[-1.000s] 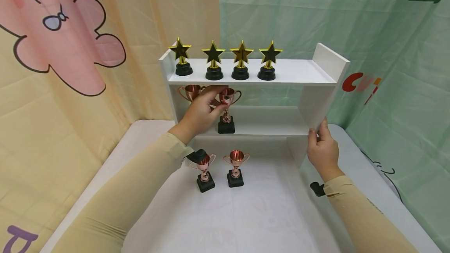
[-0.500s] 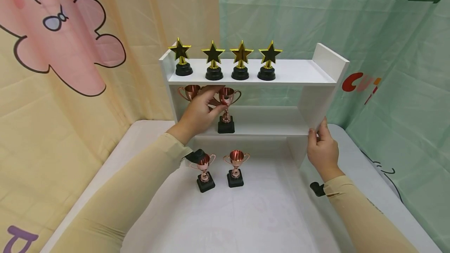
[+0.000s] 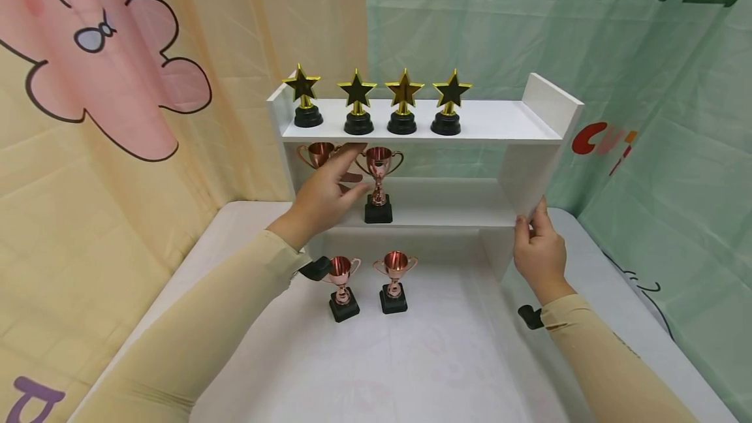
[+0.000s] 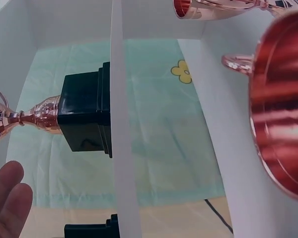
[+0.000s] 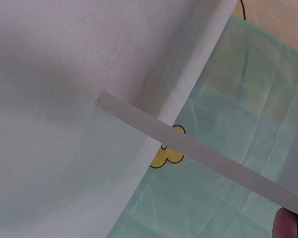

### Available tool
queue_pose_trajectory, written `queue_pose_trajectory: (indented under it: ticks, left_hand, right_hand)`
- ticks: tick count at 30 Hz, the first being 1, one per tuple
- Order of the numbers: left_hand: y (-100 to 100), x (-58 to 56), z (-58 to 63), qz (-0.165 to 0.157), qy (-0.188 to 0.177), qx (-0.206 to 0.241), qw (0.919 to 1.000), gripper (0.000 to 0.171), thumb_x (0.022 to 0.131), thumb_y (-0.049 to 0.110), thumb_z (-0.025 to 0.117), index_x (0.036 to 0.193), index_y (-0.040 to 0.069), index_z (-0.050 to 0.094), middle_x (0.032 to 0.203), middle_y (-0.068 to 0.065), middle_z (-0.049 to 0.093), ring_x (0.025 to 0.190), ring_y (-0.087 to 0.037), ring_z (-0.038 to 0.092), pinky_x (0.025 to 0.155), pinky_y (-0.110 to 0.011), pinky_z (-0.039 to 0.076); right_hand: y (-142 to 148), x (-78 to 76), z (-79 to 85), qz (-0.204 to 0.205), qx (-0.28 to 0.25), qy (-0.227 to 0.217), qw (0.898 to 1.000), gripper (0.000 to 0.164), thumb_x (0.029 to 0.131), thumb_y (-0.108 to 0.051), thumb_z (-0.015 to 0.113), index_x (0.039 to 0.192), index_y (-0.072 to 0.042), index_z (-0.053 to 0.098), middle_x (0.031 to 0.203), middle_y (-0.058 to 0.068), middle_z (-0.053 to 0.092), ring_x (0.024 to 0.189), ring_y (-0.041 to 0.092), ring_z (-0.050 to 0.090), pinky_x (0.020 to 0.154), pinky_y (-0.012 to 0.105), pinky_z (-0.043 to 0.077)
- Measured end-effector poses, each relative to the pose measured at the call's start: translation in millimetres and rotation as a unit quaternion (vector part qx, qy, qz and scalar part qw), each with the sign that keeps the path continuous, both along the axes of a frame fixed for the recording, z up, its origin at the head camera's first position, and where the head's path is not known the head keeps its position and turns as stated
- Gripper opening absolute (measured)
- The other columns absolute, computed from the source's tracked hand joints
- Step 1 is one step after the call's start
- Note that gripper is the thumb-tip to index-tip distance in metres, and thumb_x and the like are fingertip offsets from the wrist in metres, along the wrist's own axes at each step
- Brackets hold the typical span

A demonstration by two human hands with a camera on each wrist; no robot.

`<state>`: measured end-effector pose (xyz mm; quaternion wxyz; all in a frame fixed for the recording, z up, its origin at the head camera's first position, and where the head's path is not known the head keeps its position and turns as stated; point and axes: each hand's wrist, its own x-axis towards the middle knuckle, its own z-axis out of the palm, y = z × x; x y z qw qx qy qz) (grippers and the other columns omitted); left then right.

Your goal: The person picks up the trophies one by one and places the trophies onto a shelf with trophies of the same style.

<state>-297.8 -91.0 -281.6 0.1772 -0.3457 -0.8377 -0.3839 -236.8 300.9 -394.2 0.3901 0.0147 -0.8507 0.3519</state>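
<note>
A rose-gold trophy cup [image 3: 378, 209] with a black square base stands upright on the middle board of a white shelf [image 3: 464, 207]. Just left of it is my left hand [image 3: 320, 198], its fingers spread and a gap showing between thumb and cup. Another trophy cup [image 3: 320, 154] is partly hidden behind that hand. In the left wrist view, fingertips [image 4: 15, 198] show beside the stem and black base [image 4: 84, 111], apart from them. My right hand [image 3: 540, 256] grips the edge of the shelf's right side panel; only a fingertip [image 5: 287, 223] shows in the right wrist view.
Several gold star trophies [image 3: 402, 119] line the top board. Two more rose-gold cups stand lower down, a left cup [image 3: 343, 305] near my left cuff and a right cup [image 3: 394, 299], on the white cloth surface [image 3: 376, 364]. Printed curtains [image 3: 664, 116] hang behind.
My left hand has let go of the trophy cup and drawn back to the left, its fingers spreading. The cup stays standing on the middle board. My right hand has not moved.
</note>
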Motion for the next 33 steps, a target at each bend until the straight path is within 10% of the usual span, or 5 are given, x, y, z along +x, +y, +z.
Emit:
queue_pose_trajectory:
  ticks: [9,20,28,33]
  left_hand:
    - [-17,18.4,-2.7,0.036,0.049,0.009,0.9981,0.07,0.101,0.018,0.073,0.162,0.013,0.04,0.159,-0.019,0.048,0.115,-0.032,0.075,0.089,-0.045,0.064]
    - [-51,50.2,-23.8,0.004,0.151,0.036,0.9878,0.061,0.092,0.0,0.078,0.148,0.0,0.055,0.158,-0.019,0.052,0.104,-0.028,0.077,0.078,-0.034,0.064]
    - [-69,63.5,-56.1,0.001,0.141,0.002,0.99,0.063,0.087,0.002,0.083,0.144,0.001,0.057,0.141,-0.018,0.064,0.104,-0.026,0.076,0.08,-0.039,0.065]
    - [-77,70.6,-79.2,0.014,0.099,-0.031,0.9945,0.063,0.088,0.006,0.084,0.145,0.003,0.058,0.138,-0.014,0.066,0.109,-0.024,0.074,0.082,-0.038,0.065]
  right_hand:
    - [0,-3.2,-3.3,-0.008,-0.003,0.018,1.0,0.067,0.107,-0.011,0.055,0.167,-0.028,0.032,0.135,0.024,0.068,0.092,0.041,0.076,0.064,-0.004,0.034]
    - [0,-2.5,-0.8,-0.008,-0.008,0.016,1.0,0.07,0.106,-0.011,0.055,0.168,-0.029,0.029,0.136,0.027,0.067,0.092,0.041,0.076,0.064,-0.004,0.035]
    - [1,-2.6,0.1,-0.02,0.001,0.015,1.0,0.069,0.106,-0.012,0.056,0.168,-0.028,0.029,0.139,0.02,0.067,0.075,-0.028,0.048,0.056,0.004,0.037]
    - [0,-2.9,0.6,-0.01,0.0,0.013,1.0,0.071,0.106,-0.013,0.056,0.168,-0.03,0.026,0.144,0.018,0.065,0.072,-0.031,0.044,0.056,0.004,0.038]
